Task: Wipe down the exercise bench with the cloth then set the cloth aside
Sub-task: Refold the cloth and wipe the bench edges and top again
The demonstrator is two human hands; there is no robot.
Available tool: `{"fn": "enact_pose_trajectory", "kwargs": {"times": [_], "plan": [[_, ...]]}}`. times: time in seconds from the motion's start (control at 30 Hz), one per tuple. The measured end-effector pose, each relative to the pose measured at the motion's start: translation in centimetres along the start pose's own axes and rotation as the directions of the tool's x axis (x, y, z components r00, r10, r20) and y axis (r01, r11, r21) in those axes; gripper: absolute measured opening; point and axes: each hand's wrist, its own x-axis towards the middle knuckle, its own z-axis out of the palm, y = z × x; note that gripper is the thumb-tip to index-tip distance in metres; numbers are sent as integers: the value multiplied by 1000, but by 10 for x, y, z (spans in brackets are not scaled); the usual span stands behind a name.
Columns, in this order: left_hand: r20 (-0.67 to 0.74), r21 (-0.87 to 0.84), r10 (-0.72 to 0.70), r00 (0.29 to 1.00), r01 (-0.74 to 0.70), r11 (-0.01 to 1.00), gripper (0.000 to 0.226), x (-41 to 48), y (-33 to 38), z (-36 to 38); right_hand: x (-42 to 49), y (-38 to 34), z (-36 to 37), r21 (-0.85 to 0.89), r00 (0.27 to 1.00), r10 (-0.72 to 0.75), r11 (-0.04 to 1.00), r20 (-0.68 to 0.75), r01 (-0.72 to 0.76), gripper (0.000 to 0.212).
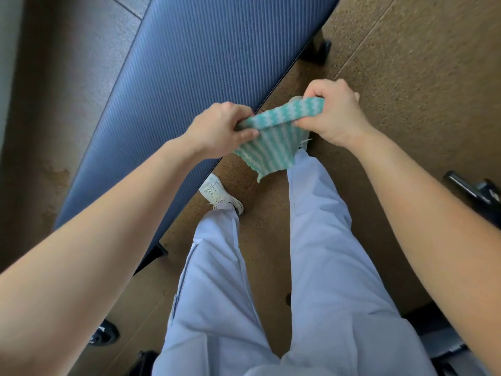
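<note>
A blue ribbed exercise bench pad (173, 85) runs diagonally from the lower left to the upper right. I hold a teal-and-white striped cloth (273, 142) in the air just off the bench's near edge. My left hand (222, 128) pinches its left top corner and my right hand (333, 115) grips its right top corner. The cloth is stretched between them, and its lower part hangs down over my right leg. It does not touch the bench.
Brown speckled cork-like floor (406, 77) surrounds the bench. A black bench foot (320, 52) stands at the upper right and another (154, 256) at the lower left. My legs in light trousers and a white shoe (219, 194) are beside the bench. Dark equipment (477, 194) lies at the right edge.
</note>
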Motion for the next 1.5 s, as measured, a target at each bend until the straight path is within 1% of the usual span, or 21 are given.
{"fn": "enact_pose_trajectory", "kwargs": {"times": [0.07, 0.1, 0.13, 0.17, 0.2, 0.23, 0.27, 0.3, 0.33, 0.43, 0.5, 0.67, 0.77, 0.87, 1.0, 1.13, 1.23, 1.27, 1.37, 1.43, 1.5], "plan": [[-225, 78, -153, 962, 174, 982, 15, 5, -10, -1, 13, -17, 23, 13, 962, 102, 995, -252, -102, 34], [-324, 75, -234, 917, 272, 959, 20, 8, -14, -3, 17, -29, 33, 123, 910, 182, 982, -373, -145, 41], [-386, 52, -294, 874, 339, 939, 26, 12, -20, -4, 21, -40, 44, 287, 856, 299, 939, -422, -187, 48], [-423, 26, -322, 847, 367, 930, 29, 16, -25, -4, 24, -49, 55, 475, 826, 442, 843, -350, -250, 56], [-451, 10, -320, 833, 363, 932, 31, 19, -30, -3, 26, -57, 67, 635, 813, 554, 696, -177, -336, 68], [-466, 13, -301, 832, 347, 938, 31, 23, -36, -2, 27, -63, 80, 729, 802, 596, 539, 25, -423, 84], [-476, 23, -284, 832, 335, 942, 31, 26, -42, -3, 30, -69, 92, 764, 793, 581, 423, 184, -487, 99], [-482, 23, -261, 836, 311, 950, 30, 30, -49, -3, 36, -73, 105, 772, 794, 545, 371, 269, -516, 108], [-482, 22, -231, 845, 276, 961, 29, 31, -52, -2, 41, -76, 113, 781, 801, 522, 352, 293, -516, 111], [-484, 1, -146, 863, 168, 986, 24, 39, -61, 0, 64, -82, 128, 842, 768, 592, 263, 245, -471, 99], [-529, -4, -124, 840, 143, 990, 23, 36, -62, 1, 69, -86, 135, 904, 736, 660, 209, 150, -373, 86], [-587, 4, -48, 808, 62, 998, 25, 57, -53, -7, 94, -82, 125, 965, 691, 722, 153, 38, -213, 68], [-652, 68, -33, 758, 101, 993, 37, 76, -48, -22, 112, -76, 101, 973, 683, 730, 135, 31, -188, 72], [-567, 116, -133, 813, 239, 964, 64, 91, -44, -36, 126, -62, 75, 977, 695, 716, 95, 67, -192, 66], [-484, 197, -179, 857, 306, 932, 80, 100, -47, -39, 142, -56, 51, 959, 667, 745, 165, 31, -229, 73], [-494, 199, -174, 852, 305, 931, 80, 98, -51, -37, 162, -56, 26, 954, 590, 806, 207, -42, -216, 75], [-508, 210, -170, 845, 312, 926, 78, 99, -50, -37, 183, -51, 4, 951, 565, 822, 230, -76, -207, 73], [-508, 215, -168, 844, 314, 925, 78, 99, -50, -37, 188, -50, -2, 935, 558, 820, 287, -127, -210, 71], [-513, 213, -164, 843, 310, 926, 78, 101, -53, -35, 205, -42, -12, 781, 562, 741, 574, -367, -246, 60], [-515, 225, -162, 842, 315, 922, 77, 101, -53, -34, 210, -39, -20, 597, 617, 626, 746, -477, -296, 58], [-522, 225, -159, 838, 316, 922, 76, 101, -54, -33, 211, -39, -27, 345, 713, 477, 876, -514, -337, 61]]}}
